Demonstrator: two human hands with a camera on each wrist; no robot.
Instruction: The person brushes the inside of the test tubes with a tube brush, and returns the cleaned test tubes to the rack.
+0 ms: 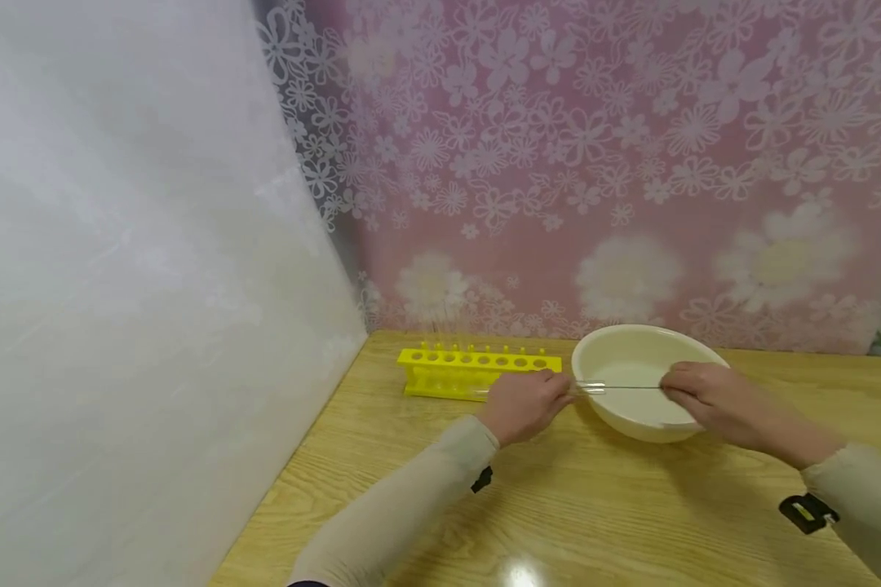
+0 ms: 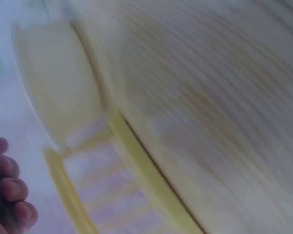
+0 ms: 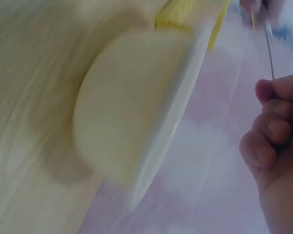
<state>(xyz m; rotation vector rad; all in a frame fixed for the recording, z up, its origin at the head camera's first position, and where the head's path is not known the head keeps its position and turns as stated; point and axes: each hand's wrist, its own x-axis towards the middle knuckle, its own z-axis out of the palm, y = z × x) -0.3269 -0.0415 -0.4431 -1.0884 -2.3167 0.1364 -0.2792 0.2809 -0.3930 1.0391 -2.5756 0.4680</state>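
Observation:
Over the near left rim of a cream basin (image 1: 631, 425), my left hand (image 1: 526, 405) grips a clear glass test tube (image 1: 593, 387), its mouth facing right. A thin wire (image 1: 631, 387) runs straight from that mouth to my right hand (image 1: 719, 405), whose thumb and fingers pinch its end above the basin. In the right wrist view the wire (image 3: 270, 56) looks twisted, like the handle of a test tube brush; any bristles are hidden. Curled fingertips of the left hand (image 2: 12, 190) show at the left wrist view's edge.
Left of the basin, behind my left hand, stands a yellow test tube rack (image 1: 440, 383) with a row of holes and pegs. Faint clear tubes (image 1: 448, 333) rise at its left end. A white sheet (image 1: 154, 285) hangs along the wooden table's (image 1: 382, 456) left side; a pink flowered curtain (image 1: 499, 204) closes the back.

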